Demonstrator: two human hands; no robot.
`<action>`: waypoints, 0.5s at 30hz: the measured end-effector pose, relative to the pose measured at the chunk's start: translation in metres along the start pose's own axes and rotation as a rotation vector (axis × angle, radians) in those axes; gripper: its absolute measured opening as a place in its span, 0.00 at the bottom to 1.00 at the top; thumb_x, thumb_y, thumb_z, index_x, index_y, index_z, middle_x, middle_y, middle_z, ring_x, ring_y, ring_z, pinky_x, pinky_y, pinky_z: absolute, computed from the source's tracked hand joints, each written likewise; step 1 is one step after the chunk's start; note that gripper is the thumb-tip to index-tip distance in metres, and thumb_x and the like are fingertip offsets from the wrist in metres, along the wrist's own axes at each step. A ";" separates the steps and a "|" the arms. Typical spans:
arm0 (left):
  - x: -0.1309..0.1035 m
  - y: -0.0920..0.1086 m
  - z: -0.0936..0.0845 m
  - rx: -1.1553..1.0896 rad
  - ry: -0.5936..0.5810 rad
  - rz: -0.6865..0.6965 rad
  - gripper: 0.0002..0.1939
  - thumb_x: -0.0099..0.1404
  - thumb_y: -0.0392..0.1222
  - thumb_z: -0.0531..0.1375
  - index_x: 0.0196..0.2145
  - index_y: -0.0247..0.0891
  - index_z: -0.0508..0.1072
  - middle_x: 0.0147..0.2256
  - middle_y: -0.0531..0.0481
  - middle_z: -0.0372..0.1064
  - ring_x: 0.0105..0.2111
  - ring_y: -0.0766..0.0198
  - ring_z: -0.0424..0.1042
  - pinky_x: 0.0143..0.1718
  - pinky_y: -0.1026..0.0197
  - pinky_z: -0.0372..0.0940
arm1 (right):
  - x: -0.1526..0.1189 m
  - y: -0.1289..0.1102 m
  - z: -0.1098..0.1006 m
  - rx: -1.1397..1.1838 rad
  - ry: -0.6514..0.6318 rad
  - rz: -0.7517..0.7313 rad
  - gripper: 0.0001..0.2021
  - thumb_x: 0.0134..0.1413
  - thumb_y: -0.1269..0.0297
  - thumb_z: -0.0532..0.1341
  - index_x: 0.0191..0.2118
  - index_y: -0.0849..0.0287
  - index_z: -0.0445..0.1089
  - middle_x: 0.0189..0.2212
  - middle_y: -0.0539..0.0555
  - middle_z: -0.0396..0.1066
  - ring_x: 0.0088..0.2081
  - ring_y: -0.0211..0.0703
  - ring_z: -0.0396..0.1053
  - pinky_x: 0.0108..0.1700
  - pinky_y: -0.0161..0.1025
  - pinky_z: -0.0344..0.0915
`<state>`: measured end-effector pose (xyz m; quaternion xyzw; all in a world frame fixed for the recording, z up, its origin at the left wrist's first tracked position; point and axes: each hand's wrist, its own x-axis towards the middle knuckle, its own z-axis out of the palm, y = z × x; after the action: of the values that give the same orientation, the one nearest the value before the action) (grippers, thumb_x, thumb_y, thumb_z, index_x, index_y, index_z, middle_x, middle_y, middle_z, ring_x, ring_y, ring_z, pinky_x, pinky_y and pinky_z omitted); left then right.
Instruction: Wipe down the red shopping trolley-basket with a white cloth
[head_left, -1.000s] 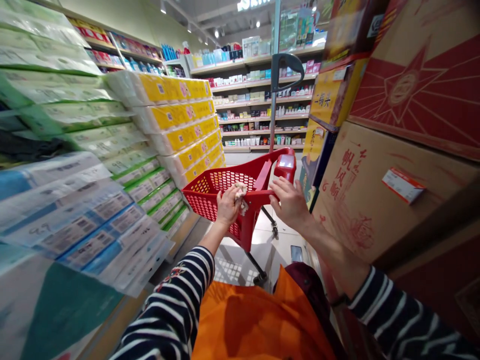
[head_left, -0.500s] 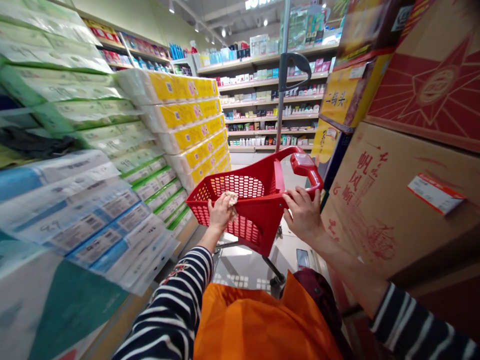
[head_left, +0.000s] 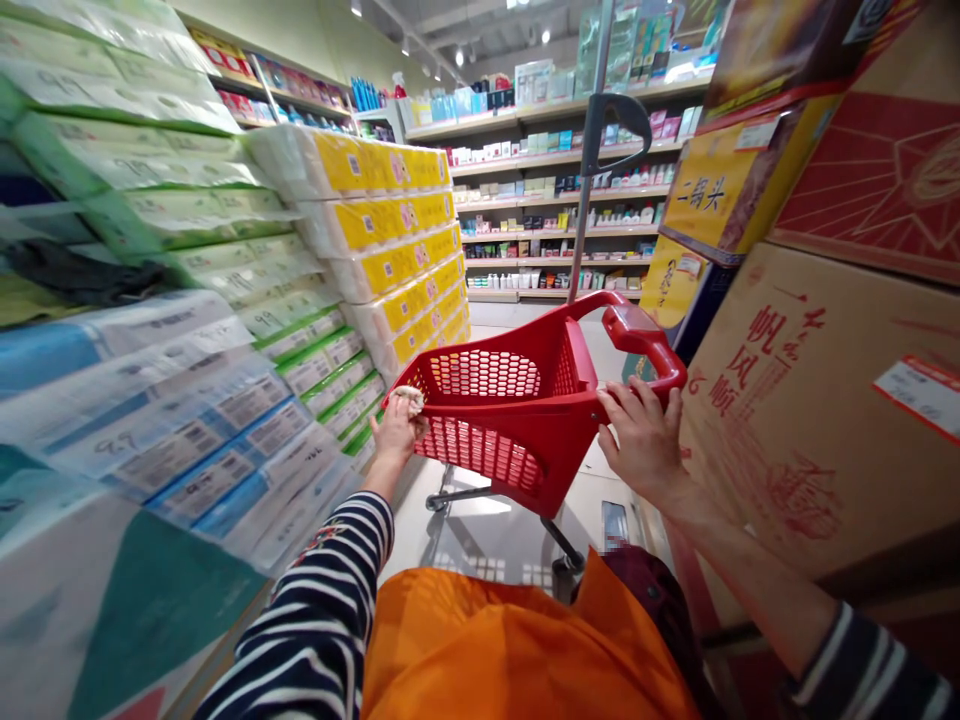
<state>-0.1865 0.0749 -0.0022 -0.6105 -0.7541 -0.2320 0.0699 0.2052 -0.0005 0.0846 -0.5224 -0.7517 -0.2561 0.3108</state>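
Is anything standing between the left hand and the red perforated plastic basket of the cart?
Only the crumpled off-white cloth held in the left hand, at the rim of the red perforated plastic basket, at the end away from its handle. Nothing else visible intervenes.

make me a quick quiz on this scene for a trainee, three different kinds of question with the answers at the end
1. True or false: the right hand touches the cart near its handle.
2. The left hand holds a cloth. Where is the cloth? A) under the right hand; B) beside the handle; C) at the end of the cart opposite the handle.
3. Fill in the blank: the sleeves are dark with ____ stripes.

Key: 1. True. 2. C. 3. White.
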 end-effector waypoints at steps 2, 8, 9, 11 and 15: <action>0.002 0.004 0.001 -0.019 -0.004 0.019 0.26 0.59 0.35 0.49 0.56 0.37 0.64 0.61 0.37 0.56 0.60 0.51 0.57 0.60 0.39 0.49 | 0.000 -0.001 0.001 -0.006 0.009 -0.002 0.19 0.53 0.67 0.55 0.51 0.61 0.69 0.52 0.58 0.69 0.56 0.57 0.59 0.62 0.63 0.37; -0.018 0.083 0.006 -0.126 0.000 0.344 0.28 0.57 0.35 0.51 0.57 0.39 0.64 0.62 0.40 0.55 0.61 0.56 0.56 0.61 0.44 0.49 | 0.000 -0.003 0.004 -0.001 0.024 0.008 0.19 0.53 0.69 0.55 0.51 0.61 0.69 0.52 0.58 0.69 0.57 0.57 0.58 0.63 0.62 0.35; -0.022 0.094 0.005 -0.136 -0.009 0.393 0.28 0.58 0.35 0.51 0.57 0.39 0.63 0.62 0.41 0.55 0.61 0.56 0.56 0.61 0.44 0.47 | 0.000 -0.003 0.004 0.000 0.025 0.009 0.19 0.53 0.69 0.55 0.51 0.61 0.69 0.52 0.58 0.69 0.57 0.56 0.58 0.63 0.62 0.35; -0.025 0.106 0.002 -0.146 -0.024 0.445 0.27 0.58 0.34 0.50 0.57 0.41 0.63 0.61 0.42 0.56 0.61 0.57 0.57 0.63 0.42 0.42 | 0.000 -0.003 0.003 0.000 0.024 0.006 0.19 0.53 0.69 0.54 0.51 0.61 0.69 0.52 0.58 0.69 0.57 0.56 0.58 0.63 0.62 0.35; -0.021 0.096 -0.005 -0.147 -0.011 0.282 0.25 0.61 0.35 0.49 0.56 0.44 0.65 0.60 0.43 0.59 0.59 0.56 0.60 0.62 0.36 0.39 | -0.002 -0.004 0.003 0.002 0.006 -0.003 0.20 0.53 0.69 0.53 0.52 0.61 0.68 0.53 0.58 0.68 0.58 0.56 0.58 0.63 0.63 0.35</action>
<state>-0.0905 0.0683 0.0199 -0.7151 -0.6422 -0.2710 0.0525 0.2016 -0.0010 0.0811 -0.5202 -0.7518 -0.2575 0.3130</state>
